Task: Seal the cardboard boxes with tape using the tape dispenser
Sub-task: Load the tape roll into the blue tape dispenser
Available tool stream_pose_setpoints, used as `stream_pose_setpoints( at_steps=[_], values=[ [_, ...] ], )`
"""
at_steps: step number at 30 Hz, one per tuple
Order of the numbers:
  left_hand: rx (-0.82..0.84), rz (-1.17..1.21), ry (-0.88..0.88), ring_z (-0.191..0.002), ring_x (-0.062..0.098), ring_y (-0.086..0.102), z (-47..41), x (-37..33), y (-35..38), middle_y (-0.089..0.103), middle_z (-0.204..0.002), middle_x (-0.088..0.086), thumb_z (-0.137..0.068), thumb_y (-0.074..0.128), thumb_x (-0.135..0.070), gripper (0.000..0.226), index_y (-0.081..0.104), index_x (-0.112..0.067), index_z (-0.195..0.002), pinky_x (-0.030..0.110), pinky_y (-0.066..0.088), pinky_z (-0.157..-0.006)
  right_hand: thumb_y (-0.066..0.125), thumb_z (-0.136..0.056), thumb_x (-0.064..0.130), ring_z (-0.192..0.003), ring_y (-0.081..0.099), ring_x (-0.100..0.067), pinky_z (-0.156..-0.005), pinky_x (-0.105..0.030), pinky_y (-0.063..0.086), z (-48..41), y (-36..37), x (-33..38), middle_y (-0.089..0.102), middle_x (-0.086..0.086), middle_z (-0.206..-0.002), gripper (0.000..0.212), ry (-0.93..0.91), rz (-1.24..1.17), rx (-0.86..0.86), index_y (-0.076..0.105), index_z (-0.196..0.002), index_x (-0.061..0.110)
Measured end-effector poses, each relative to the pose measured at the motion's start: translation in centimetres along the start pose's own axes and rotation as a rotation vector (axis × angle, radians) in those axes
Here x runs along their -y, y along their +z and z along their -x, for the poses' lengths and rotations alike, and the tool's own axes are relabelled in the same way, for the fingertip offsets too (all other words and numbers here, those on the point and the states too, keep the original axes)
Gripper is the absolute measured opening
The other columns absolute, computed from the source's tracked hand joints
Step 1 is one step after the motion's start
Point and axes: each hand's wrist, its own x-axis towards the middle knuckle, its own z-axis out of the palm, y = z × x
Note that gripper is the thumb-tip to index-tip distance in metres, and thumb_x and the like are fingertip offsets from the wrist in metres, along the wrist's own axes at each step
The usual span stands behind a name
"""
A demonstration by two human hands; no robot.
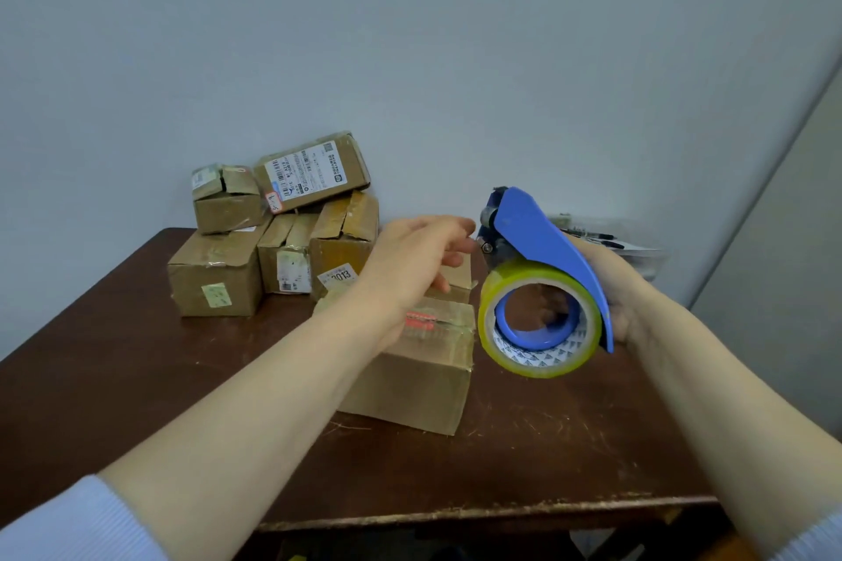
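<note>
Our right hand [625, 307] grips the one tape dispenser [537, 232]. Our left hand [410, 260], fingers half-curled, hovers at its nose, and we cannot tell whether it holds anything. At least six cardboard boxes [419, 383] sit on the counter [546, 446].

most of the right grip [622, 287] is tucked behind the blue tape dispenser [542, 237], only its outer edge shows at the right. the left grip [410, 264] has its fingertips right at the dispenser's front end, but can't tell if they're pinching any tape. the left forearm covers the upper left of the near box [410, 383], and the left grip hides most of a small box [458, 276] behind it. the print on the shipping label [306, 171] is too small to read. right of the dispenser there's some blurry clutter [633, 248], mostly hidden. both sleeves run off the bottom corners.
</note>
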Motion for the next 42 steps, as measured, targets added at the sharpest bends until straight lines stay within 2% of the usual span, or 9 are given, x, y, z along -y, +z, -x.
stream_pose_setpoints(
  at_steps=[5,10,14,18,24,30,35,39,42],
  values=[
    [-0.106,0.008,0.154,-0.087,0.001,0.057,0.3,-0.6,1.1,0.070,-0.101,-0.009,-0.090,0.049,-0.011,0.027,0.073,-0.020,-0.099,0.020,0.044,-0.069,0.057,-0.092,0.034,-0.042,0.058,-0.016,-0.041,-0.025,0.050,0.3,0.3,0.2,0.064,-0.003,-0.059,0.031,-0.029,0.023,0.012,0.059,-0.115,0.014],
    [-0.101,0.033,0.092,-0.089,0.011,0.056,0.8,-1.1,1.2,0.070,-0.103,0.003,-0.091,0.051,-0.023,0.022,0.072,-0.017,-0.094,0.027,0.043,-0.067,0.056,-0.091,0.041,-0.049,0.059,-0.018,-0.050,-0.027,0.050,0.3,0.3,0.2,0.066,-0.004,-0.066,0.033,-0.076,0.046,0.029,0.072,-0.086,0.013],
    [0.014,-0.103,0.195,-0.067,0.000,0.051,1.3,-0.8,1.3,0.066,-0.094,-0.006,-0.091,0.049,-0.012,0.028,0.070,-0.029,-0.098,0.014,0.044,-0.071,0.056,-0.090,0.043,-0.051,0.057,-0.018,-0.053,-0.029,0.044,0.2,0.5,0.0,0.064,-0.002,-0.066,0.036,-0.114,0.034,0.037,0.076,-0.075,0.017],
    [0.010,-0.222,0.262,-0.079,0.014,0.060,1.6,-0.5,1.5,0.068,-0.089,-0.002,-0.079,0.052,-0.028,0.022,0.057,-0.049,-0.078,0.026,0.047,-0.081,0.055,-0.091,0.043,-0.057,0.055,-0.021,-0.059,-0.032,0.043,0.3,0.9,-0.2,0.064,-0.005,-0.071,0.037,-0.137,0.035,0.039,0.076,-0.077,0.016],
    [-0.023,-0.033,0.105,-0.076,0.015,0.052,0.8,-1.0,1.0,0.062,-0.091,0.010,-0.087,0.046,-0.027,0.025,0.065,-0.011,-0.084,0.039,0.047,-0.079,0.047,-0.097,0.036,-0.040,0.058,-0.016,-0.039,-0.021,0.047,1.2,2.1,-0.1,0.064,-0.004,-0.054,0.034,-0.164,-0.023,0.049,0.064,-0.081,0.011],
    [-0.088,0.140,0.016,-0.073,0.017,0.055,0.1,-1.4,0.5,0.067,-0.087,0.009,-0.088,0.059,-0.019,0.017,0.070,-0.006,-0.086,0.030,0.046,-0.066,0.050,-0.094,0.038,-0.043,0.060,-0.017,-0.042,-0.021,0.048,1.3,2.6,0.0,0.065,-0.004,-0.055,0.030,-0.220,-0.046,0.011,0.063,-0.082,0.012],
    [-0.031,0.108,0.037,-0.065,0.001,0.059,0.1,-0.8,0.9,0.069,-0.081,-0.008,-0.090,0.063,-0.024,0.014,0.074,-0.017,-0.092,0.029,0.053,-0.081,0.050,-0.094,0.036,-0.045,0.061,-0.017,-0.043,-0.022,0.049,1.5,3.2,-0.3,0.066,-0.005,-0.058,0.029,-0.263,-0.117,0.025,0.063,-0.084,0.013],
    [-0.048,0.220,0.006,-0.076,0.009,0.063,0.4,-0.8,1.3,0.071,-0.089,-0.002,-0.087,0.065,-0.035,0.025,0.073,-0.013,-0.095,0.031,0.052,-0.081,0.047,-0.096,0.035,-0.044,0.061,-0.017,-0.041,-0.021,0.049,1.7,3.7,-0.3,0.067,-0.004,-0.058,0.030,-0.277,-0.170,0.033,0.064,-0.084,0.013],
    [-0.078,0.252,0.023,-0.078,0.011,0.063,0.5,-0.8,1.2,0.071,-0.090,0.001,-0.088,0.062,-0.011,0.013,0.073,-0.013,-0.096,0.031,0.053,-0.083,0.047,-0.096,0.034,-0.045,0.061,-0.016,-0.042,-0.022,0.049,1.8,3.9,-0.3,0.067,-0.004,-0.059,0.029,-0.296,-0.184,0.040,0.064,-0.086,0.013]
  ],
)
